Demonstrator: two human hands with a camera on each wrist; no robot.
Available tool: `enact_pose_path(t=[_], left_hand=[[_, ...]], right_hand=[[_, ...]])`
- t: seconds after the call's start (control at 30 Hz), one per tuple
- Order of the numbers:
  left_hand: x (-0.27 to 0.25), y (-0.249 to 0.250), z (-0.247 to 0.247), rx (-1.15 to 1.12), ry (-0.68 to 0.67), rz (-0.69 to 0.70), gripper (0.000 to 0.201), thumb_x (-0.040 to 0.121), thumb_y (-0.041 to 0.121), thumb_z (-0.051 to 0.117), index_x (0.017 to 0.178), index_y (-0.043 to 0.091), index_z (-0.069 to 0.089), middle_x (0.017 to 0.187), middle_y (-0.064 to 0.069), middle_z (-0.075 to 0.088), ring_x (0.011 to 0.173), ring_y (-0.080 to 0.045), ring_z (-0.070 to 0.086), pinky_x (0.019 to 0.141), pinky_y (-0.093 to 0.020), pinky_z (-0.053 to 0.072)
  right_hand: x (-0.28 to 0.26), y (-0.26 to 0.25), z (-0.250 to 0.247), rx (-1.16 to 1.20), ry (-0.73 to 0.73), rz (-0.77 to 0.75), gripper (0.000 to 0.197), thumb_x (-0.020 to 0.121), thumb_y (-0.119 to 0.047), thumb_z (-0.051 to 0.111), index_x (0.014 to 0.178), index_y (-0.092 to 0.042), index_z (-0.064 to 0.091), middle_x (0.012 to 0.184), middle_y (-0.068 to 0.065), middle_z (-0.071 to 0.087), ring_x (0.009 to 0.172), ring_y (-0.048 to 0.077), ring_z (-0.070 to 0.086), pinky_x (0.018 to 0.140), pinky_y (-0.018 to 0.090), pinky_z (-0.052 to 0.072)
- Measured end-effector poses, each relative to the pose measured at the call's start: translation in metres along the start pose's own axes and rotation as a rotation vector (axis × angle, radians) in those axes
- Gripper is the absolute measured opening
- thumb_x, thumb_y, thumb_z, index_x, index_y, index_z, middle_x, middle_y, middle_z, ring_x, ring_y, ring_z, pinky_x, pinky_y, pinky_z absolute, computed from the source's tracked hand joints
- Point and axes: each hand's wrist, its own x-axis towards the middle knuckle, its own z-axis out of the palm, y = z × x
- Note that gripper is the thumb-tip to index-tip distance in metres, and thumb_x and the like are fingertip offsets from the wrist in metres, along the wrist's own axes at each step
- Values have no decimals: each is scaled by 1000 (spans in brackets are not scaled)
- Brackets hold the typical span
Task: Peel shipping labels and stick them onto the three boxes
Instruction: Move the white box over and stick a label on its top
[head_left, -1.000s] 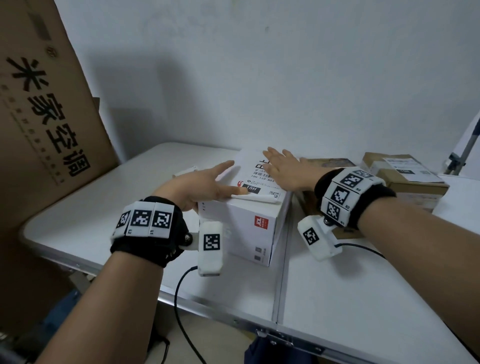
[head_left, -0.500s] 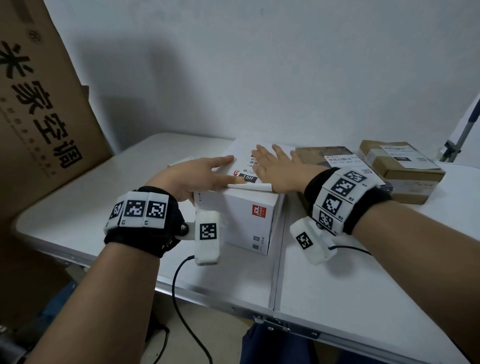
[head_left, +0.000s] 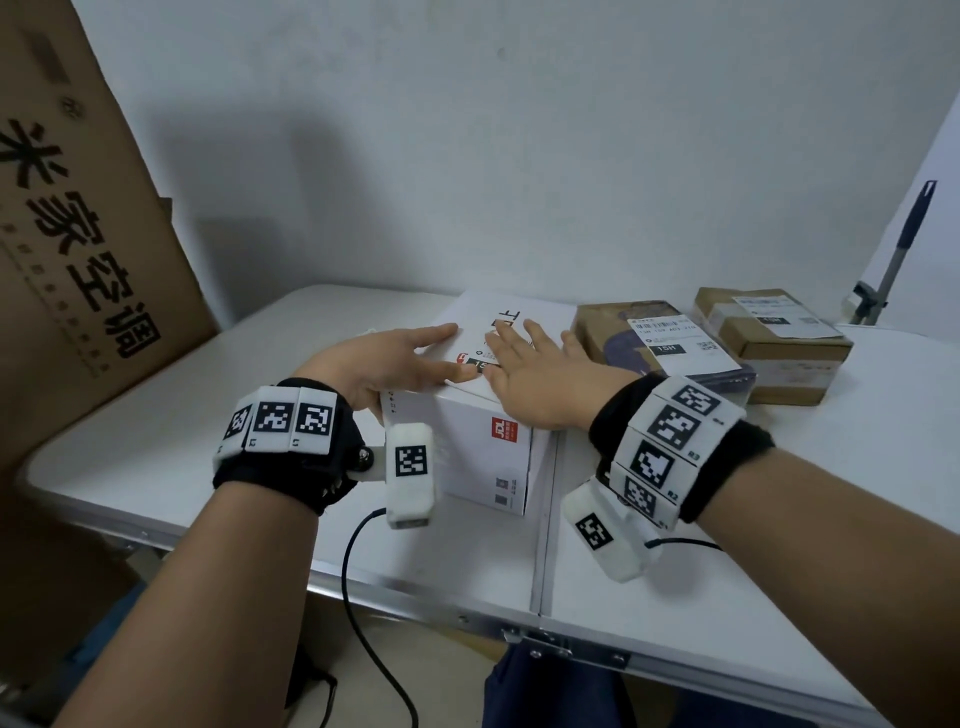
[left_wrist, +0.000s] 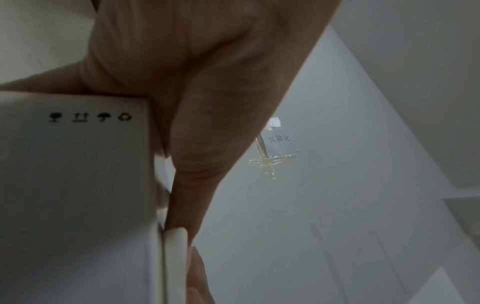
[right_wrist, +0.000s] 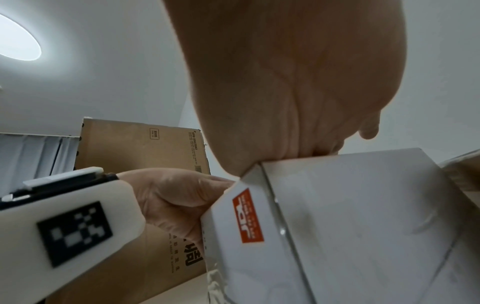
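Both hands lie flat: right hand (head_left: 530, 376) has slid back along the shipping label (head_left: 480, 358) on the white box (head_left: 467, 447), left hand (head_left: 384, 364) steadying; third label appears stuck.

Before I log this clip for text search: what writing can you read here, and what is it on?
"米家空调": large brown carton, left.
"KFR-35G/S1A1": the same carton, right wrist view; smaller lines unreadable.
"15H": label on the middle brown box.
"分拣区": handwritten note taped down.
Orange logo on the white box: blurred.
Far box's label: too small.
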Motion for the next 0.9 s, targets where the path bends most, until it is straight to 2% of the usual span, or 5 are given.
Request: enact_pose_path(t=[0.27,0.47,0.63,0.77,0.9], left_hand=[[-6,5,2,45,28,-12,73,73,57,71,137,54,37,99,6,59,77,-16,62,52,-28,51],[-13,5,6,44,53,-20,74,73,57,71,138,52,37,119,1,54,77,-16,61,55,-29,52],[-14,4,9,6,93,-5,75,73,56,72,139,50,37,103,7,58,75,-19,63,55,-31,54],[-11,5,19,28,161,-20,84,70,62,71,143,46,33,142,-3,46,105,-30,62,75,-46,58],[-6,3,21,134,165,68,73,79,60,63,143,49,30,160,19,-1,141,-28,28,83,-53,55]], right_hand=[[-14,-3,1,16,-20,-5,57,102,-39,9,154,-21,-8,161,-5,-17,149,21,-15,117,50,-6],[-28,5,7,26,-42,-21,58,102,-39,11,153,-23,-10,160,-8,-19,148,20,-16,119,51,-5],[-39,13,7,63,-33,-19,58,102,-41,12,153,-24,-9,161,-8,-17,149,18,-14,119,50,-4],[-37,23,-8,16,0,-31,58,103,-39,16,154,-22,-6,162,-5,-13,150,20,-11,120,51,-2],[-30,12,-32,105,101,-39,51,105,-30,16,154,-15,10,163,0,2,150,20,5,119,46,8]])
